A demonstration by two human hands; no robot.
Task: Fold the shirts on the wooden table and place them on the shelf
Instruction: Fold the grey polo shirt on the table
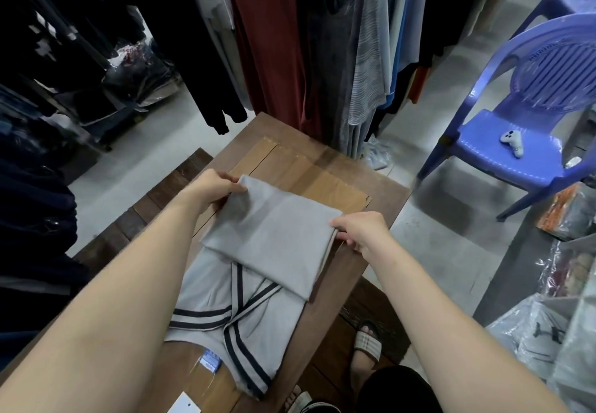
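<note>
Grey shirt [274, 241] in both hands [214, 188] [362, 232]

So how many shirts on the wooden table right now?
1: the grey shirt with dark-striped trim, half folded on the wooden table over a cardboard sheet, left hand and right hand pinching its far corners. Another could hide beneath it.

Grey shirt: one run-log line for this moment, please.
fold | left hand pinches grey shirt corner | right hand pinches edge | wooden table

Our left hand [214, 191] and right hand [361, 232] flank the shirt [274, 245], which lies on cardboard [290, 167] atop the wooden table [385, 188]; hanging clothes [267, 41] beyond our hands, a chair [477, 132] with a game controller [512, 142] to their right.
</note>
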